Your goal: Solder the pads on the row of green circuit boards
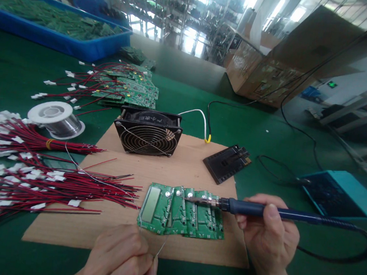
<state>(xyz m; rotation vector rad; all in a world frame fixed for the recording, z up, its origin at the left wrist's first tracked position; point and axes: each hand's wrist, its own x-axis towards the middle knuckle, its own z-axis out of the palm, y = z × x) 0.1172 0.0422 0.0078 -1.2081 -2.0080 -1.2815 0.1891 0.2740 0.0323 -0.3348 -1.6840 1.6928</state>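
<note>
A soldering iron (248,208) is gripped by its blue handle in the right hand (268,234), the fingers and thumb closed around it. By the left hand (123,253), a thin strand of solder (162,245) is pinched, the thumb and fingers pressed together on it. Just beyond the left fingertips, a row of overlapping green circuit boards (179,217) is laid on a cardboard sheet (64,234), the leftmost fitted with a display. The iron's tip is pointed leftward from the right fingers, over the boards; whether they are touched by it cannot be told. Farther beyond the fingers of both hands, a black fan (147,140) is stood upright, and a flat black piece (224,165) is placed at its right. To the left of the left fingers, red and black wires (97,188) with white connectors are spread, and behind them a spool (57,119) is seen. Well to the right of the right fingers, a teal device (340,193) is set.
</note>
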